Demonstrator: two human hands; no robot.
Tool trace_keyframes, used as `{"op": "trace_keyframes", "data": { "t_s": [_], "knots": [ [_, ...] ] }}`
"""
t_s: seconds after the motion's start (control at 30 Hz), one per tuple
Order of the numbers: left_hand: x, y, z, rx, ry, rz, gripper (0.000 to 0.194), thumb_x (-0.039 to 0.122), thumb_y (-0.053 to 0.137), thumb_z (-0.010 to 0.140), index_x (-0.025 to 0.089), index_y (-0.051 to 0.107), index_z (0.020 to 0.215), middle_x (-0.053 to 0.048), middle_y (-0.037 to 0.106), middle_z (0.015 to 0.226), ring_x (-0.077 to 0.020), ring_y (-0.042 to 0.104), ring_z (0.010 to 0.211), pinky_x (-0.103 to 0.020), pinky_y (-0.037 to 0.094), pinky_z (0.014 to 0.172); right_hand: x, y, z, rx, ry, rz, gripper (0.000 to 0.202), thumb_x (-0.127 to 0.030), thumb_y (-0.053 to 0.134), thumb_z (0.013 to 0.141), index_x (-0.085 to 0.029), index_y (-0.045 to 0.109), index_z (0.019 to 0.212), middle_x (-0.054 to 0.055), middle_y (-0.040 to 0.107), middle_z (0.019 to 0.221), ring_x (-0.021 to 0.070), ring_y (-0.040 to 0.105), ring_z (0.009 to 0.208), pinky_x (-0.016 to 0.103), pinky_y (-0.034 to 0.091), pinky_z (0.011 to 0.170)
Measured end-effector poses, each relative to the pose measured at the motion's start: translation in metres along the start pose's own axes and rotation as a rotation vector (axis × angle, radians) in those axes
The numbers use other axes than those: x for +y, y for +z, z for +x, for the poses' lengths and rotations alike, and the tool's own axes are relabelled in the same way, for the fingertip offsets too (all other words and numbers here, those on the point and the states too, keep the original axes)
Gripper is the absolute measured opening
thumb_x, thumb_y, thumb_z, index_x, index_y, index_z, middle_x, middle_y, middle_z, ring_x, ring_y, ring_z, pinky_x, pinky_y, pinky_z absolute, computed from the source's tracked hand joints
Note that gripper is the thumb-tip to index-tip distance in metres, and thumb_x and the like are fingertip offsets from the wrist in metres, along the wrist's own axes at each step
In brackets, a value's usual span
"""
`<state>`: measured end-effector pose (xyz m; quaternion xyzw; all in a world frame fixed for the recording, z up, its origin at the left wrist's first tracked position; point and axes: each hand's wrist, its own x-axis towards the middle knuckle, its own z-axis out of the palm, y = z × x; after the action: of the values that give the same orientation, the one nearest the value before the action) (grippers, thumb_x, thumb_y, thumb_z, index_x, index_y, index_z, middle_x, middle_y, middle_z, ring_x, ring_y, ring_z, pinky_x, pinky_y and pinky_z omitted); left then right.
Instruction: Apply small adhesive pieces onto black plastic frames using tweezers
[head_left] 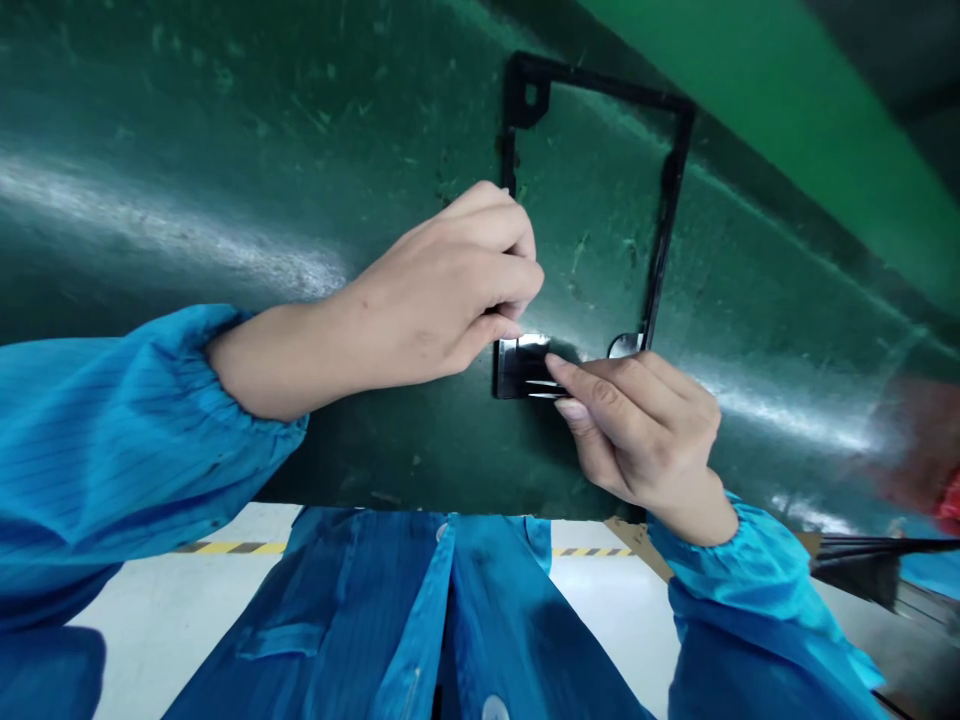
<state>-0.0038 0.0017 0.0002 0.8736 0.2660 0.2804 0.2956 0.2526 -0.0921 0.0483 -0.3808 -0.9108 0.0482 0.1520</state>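
- Green work surface (225,120): fills most of view, scuffed, shiny streaks of reflected light.
- Blue garment (360,610): wearer's front, below near edge of surface.
- Bright green band (787,110): runs diagonally along upper right.
- Pale floor (187,600): visible both sides of garment, past near edge.
- Blue sleeves (135,430): gathered cuffs at both wrists.
- Black frame (664,240): thin, rectangular, open middle with green showing through; lies on work surface right of centre, near side towards wearer, under both hands.
- Left hand (465,275): comes in over frame's left bar, back of hand up, fingers curled, thumb tip at upper edge of lower-left corner. Hides part of the bar; can't tell whether fingers are clamped on anything.
- Right hand (645,425): thumb and index tip pinched on frame's near bar, just right of lower-left corner; other fingers bent, covering lower-right part.
- Striped tape (240,548): yellow and dark, on floor, both sides of garment.
- Glossy corner section (525,365): lower-left of frame, between the two hands, white glare on it.
- Upper-left tab (521,112): on frame, hole through it, clear of both hands.
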Motion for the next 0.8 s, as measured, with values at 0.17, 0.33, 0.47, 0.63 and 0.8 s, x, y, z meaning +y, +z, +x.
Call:
{"op": "trace_keyframes", "data": {
  "t_s": [0.17, 0.33, 0.47, 0.63, 0.8],
  "knots": [
    [0.001, 0.0, 0.0, 0.004, -0.001, -0.009, 0.016, 0.026, 0.062, 0.096, 0.023, 0.065, 0.081, -0.009, 0.068, 0.11, -0.0318, 0.061, 0.118, -0.051, 0.054, 0.094, -0.004, 0.011, 0.004, 0.033, 0.023, 0.019, 0.023, -0.022, 0.076, 0.094, -0.018, 0.071, 0.116, 0.006, 0.074, 0.093, 0.0163, 0.065, 0.078, 0.031, 0.05, 0.068],
    [0.002, 0.0, 0.001, -0.003, -0.012, -0.015, 0.018, 0.026, 0.06, 0.096, 0.023, 0.064, 0.079, -0.011, 0.069, 0.111, -0.0337, 0.061, 0.119, -0.053, 0.054, 0.095, -0.007, 0.02, 0.001, 0.068, 0.076, 0.068, 0.022, -0.022, 0.076, 0.095, -0.019, 0.071, 0.115, 0.005, 0.073, 0.095, 0.0156, 0.066, 0.081, 0.03, 0.054, 0.07],
    [0.003, 0.0, 0.001, 0.0, -0.016, -0.016, 0.02, 0.028, 0.061, 0.096, 0.023, 0.063, 0.077, -0.01, 0.068, 0.109, -0.0336, 0.062, 0.118, -0.054, 0.053, 0.097, -0.007, 0.022, 0.001, 0.074, 0.059, 0.052, 0.022, -0.019, 0.077, 0.093, -0.017, 0.071, 0.114, 0.005, 0.073, 0.094, 0.0164, 0.065, 0.08, 0.032, 0.053, 0.069],
    [0.005, -0.001, 0.0, -0.01, -0.037, -0.033, 0.02, 0.028, 0.06, 0.097, 0.022, 0.064, 0.078, -0.011, 0.068, 0.111, -0.0353, 0.061, 0.12, -0.054, 0.054, 0.095, -0.009, 0.024, 0.002, 0.081, 0.086, 0.072, 0.019, -0.017, 0.074, 0.094, -0.02, 0.071, 0.112, 0.004, 0.07, 0.091, 0.0156, 0.063, 0.079, 0.031, 0.051, 0.069],
    [0.006, -0.001, -0.001, -0.01, -0.03, -0.004, 0.019, 0.027, 0.06, 0.098, 0.023, 0.063, 0.079, -0.01, 0.068, 0.112, -0.0339, 0.061, 0.121, -0.053, 0.056, 0.094, -0.011, 0.026, 0.0, 0.102, 0.105, 0.068, 0.021, -0.016, 0.074, 0.092, -0.021, 0.071, 0.112, 0.003, 0.069, 0.091, 0.0157, 0.06, 0.079, 0.031, 0.05, 0.069]
  ]
}}
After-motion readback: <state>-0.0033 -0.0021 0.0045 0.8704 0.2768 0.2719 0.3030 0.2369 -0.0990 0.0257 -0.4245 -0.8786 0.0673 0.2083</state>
